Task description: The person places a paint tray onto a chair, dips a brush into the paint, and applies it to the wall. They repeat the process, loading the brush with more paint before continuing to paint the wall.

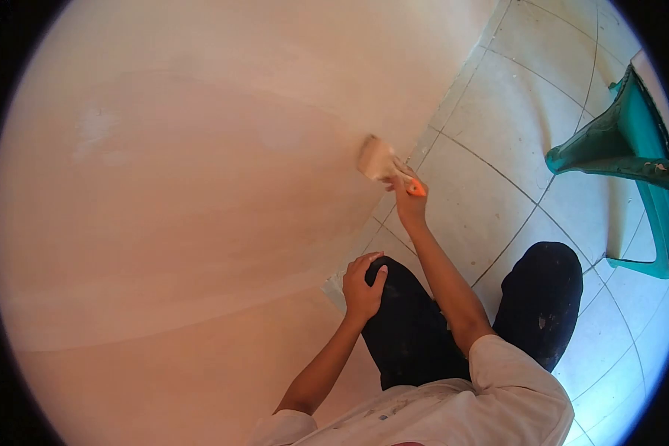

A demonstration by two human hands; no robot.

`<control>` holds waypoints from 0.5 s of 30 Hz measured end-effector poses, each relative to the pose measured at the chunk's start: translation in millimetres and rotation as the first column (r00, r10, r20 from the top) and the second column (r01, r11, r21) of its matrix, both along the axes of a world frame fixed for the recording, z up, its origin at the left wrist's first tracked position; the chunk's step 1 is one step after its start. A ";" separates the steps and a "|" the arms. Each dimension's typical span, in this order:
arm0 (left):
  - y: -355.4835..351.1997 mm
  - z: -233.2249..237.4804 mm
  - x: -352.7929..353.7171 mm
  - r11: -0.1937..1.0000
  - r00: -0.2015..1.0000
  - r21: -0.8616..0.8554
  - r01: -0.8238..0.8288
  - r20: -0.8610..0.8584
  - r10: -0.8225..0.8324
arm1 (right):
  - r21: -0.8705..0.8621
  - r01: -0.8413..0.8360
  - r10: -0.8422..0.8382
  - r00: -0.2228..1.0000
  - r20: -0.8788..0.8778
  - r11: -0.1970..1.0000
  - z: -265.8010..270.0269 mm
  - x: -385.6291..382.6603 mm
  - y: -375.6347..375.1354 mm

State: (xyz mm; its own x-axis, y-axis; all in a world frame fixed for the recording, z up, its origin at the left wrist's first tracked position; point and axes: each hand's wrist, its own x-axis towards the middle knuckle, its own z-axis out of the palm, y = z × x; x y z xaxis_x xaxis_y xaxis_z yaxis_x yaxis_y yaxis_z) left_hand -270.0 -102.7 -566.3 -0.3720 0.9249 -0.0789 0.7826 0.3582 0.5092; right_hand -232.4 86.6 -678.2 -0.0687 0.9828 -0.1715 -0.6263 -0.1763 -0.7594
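Note:
A paintbrush [377, 159] with an orange-tipped handle is in my right hand [409, 195], whose fingers wrap round the handle. Its bristles lie against or very near the lower part of the peach-coloured wall [201, 178], close to where the wall meets the floor. My left hand [363, 288] rests on my left knee, with the thumb spread from the fingers and nothing held. Pale and darker patches show on the wall surface.
Light floor tiles [490, 178] with dark joints run along the wall's base. A green plastic chair or stool [623, 126] stands at the right. My bent knees in dark trousers [546, 290] are near the wall, and a wall corner lies beside my left knee.

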 end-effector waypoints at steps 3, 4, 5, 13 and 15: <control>1.1 3.6 3.5 1.000 0.998 -0.006 -0.006 0.058 0.006 | 0.164 0.015 -0.013 1.000 -0.013 0.986 53.4 -6.7 4.0; 0.8 2.9 3.4 1.000 0.998 -0.012 -0.001 0.057 0.002 | 0.273 0.010 -0.006 1.000 -0.017 0.962 66.2 -5.1 9.4; 1.3 2.1 3.1 1.000 0.998 -0.015 0.003 0.062 -0.002 | 0.271 0.015 -0.011 1.000 -0.018 0.963 78.4 3.2 10.1; 1.4 -0.7 -1.5 1.000 0.998 -0.010 -0.009 0.062 0.009 | 0.591 -0.020 -0.238 0.904 0.356 0.806 5.9 1.0 2.6; 0.9 -1.5 -2.1 1.000 0.998 -0.003 -0.017 0.062 0.017 | 0.548 -0.016 -0.246 0.883 0.401 0.836 -32.3 1.3 -7.3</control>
State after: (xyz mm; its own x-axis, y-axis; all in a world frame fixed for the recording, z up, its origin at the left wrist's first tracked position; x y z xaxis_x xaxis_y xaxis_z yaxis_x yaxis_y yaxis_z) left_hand -272.1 -101.8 -567.8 -0.3819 0.9182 -0.1051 0.7431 0.3726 0.5559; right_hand -231.1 79.3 -710.5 0.0044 0.9228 0.3852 -0.1931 0.3787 -0.9051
